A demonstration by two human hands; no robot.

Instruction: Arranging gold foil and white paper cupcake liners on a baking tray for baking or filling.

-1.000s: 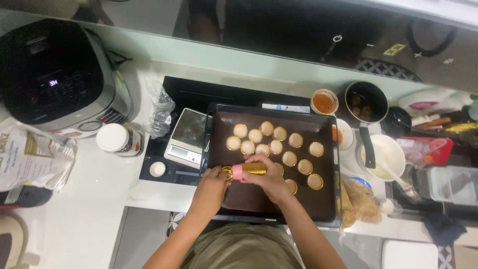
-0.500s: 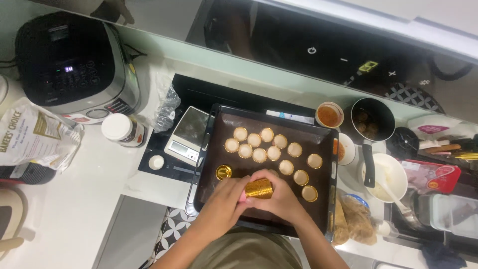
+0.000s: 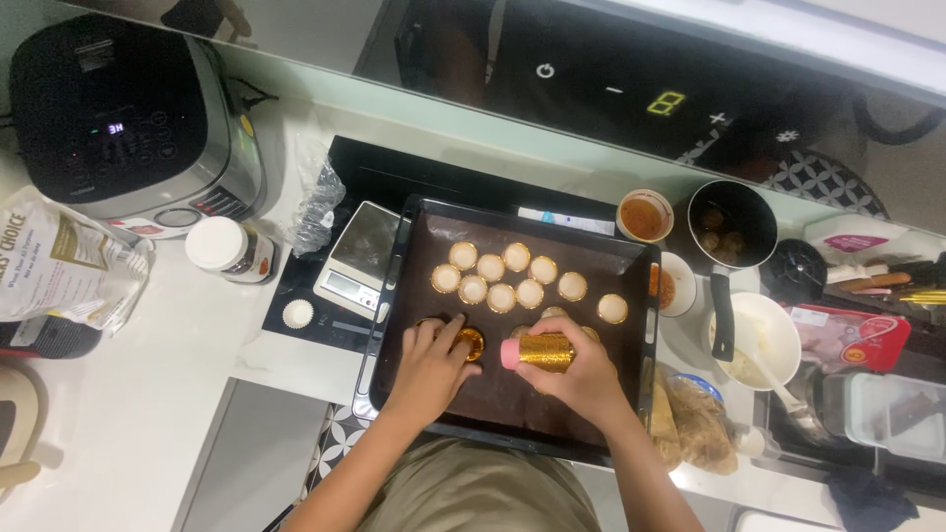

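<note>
A stack of shiny gold foil baking cups (image 3: 545, 351), lying on its side, is gripped in the right hand (image 3: 581, 374); the fingers are curled closed around it, and a pink end of the stack shows at the left. The left hand (image 3: 429, 365) is laid palm down on the dark rectangular baking tray (image 3: 512, 404), its fingers loosely spread and its fingertips resting on a single gold foil cup (image 3: 469, 342) set on the tray floor — nothing is enclosed in this hand. Both hands are held over the near half of the tray, just beside each other.

On the far half of the tray, small round pale pastries in gold cups (image 3: 503, 281) are arranged in two rows, with further ones (image 3: 612, 308) towards the right edge. To the left of the tray, touching its rim, a small silver digital kitchen scale (image 3: 353, 261) is placed, and a single white paper cup (image 3: 297, 313) lies near it. Further left are seen a white-lidded jar (image 3: 229, 250), a crumpled clear plastic bag (image 3: 317, 202) and a large black-and-silver cooker (image 3: 123, 123). To the right of the tray are found a small bowl of orange-brown filling (image 3: 645, 215), a black saucepan holding dark round balls (image 3: 731, 222) and a white bowl with a white utensil (image 3: 759, 340).
</note>
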